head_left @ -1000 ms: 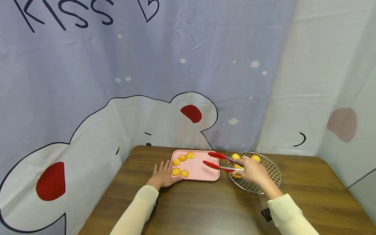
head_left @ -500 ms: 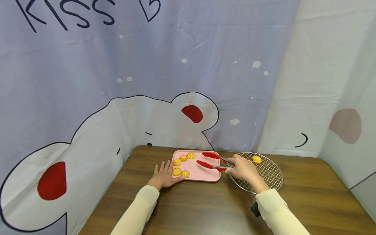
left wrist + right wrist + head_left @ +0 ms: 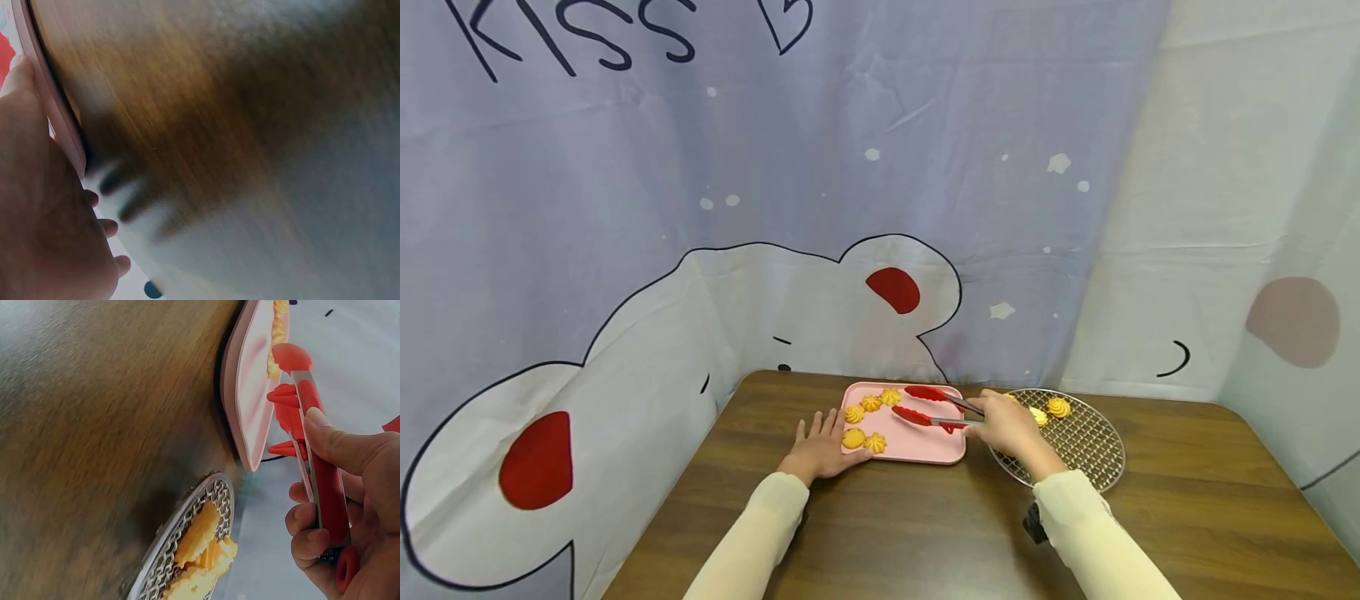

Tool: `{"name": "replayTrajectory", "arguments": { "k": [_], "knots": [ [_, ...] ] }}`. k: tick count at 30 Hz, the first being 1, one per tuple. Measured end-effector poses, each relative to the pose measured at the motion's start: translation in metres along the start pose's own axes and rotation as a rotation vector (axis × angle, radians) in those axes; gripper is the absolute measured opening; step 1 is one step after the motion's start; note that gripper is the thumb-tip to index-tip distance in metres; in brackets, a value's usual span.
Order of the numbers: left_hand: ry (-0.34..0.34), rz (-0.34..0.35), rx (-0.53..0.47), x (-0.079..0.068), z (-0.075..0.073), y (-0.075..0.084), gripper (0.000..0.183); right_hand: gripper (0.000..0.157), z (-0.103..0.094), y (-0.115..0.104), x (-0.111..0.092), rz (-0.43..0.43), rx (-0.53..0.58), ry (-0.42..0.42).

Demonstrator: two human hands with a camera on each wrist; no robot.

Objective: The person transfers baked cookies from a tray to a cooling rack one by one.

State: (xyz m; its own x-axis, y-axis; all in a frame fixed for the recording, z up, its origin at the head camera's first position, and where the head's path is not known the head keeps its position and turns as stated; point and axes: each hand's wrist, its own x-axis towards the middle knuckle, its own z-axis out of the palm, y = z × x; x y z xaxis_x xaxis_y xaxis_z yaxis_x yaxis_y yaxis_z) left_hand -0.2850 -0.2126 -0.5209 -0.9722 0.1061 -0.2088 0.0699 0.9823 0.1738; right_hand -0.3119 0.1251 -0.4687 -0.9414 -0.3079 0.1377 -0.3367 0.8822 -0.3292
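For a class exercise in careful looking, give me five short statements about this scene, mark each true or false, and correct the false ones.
1. The bare right hand holds red-tipped metal tongs. True.
2. In the head view, five yellow cookies show on the rectangular pink tray. True.
3. The tongs grip a cookie. False: their tips are apart, with no cookie between them.
4. The bare left hand touches the tray. True.
5. In the head view, the round metal mesh rack is left of the tray. False: it is on the right.

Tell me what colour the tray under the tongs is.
The tray is plain pale pink; it shows best in the head view.
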Motion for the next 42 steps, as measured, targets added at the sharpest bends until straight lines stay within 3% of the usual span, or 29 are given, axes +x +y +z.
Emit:
{"name": "replayTrajectory", "arguments": {
  "k": [16,21,27,42],
  "knots": [
    [0.004,-0.001,0.003,-0.001,-0.001,0.002,0.104,0.052,0.003,-0.008,0.017,0.018,-0.005,-0.049],
    [0.003,-0.007,0.002,0.007,0.006,-0.003,0.108,0.053,0.006,-0.011,0.021,0.035,-0.019,-0.05],
    [0.001,-0.004,0.006,-0.002,-0.003,0.003,0.105,0.052,0.007,-0.014,0.025,0.059,-0.01,-0.064],
    [-0.002,-0.011,0.002,-0.001,-0.001,0.0,0.106,0.051,0.011,-0.016,0.028,0.084,-0.004,-0.065]
  ]
}}
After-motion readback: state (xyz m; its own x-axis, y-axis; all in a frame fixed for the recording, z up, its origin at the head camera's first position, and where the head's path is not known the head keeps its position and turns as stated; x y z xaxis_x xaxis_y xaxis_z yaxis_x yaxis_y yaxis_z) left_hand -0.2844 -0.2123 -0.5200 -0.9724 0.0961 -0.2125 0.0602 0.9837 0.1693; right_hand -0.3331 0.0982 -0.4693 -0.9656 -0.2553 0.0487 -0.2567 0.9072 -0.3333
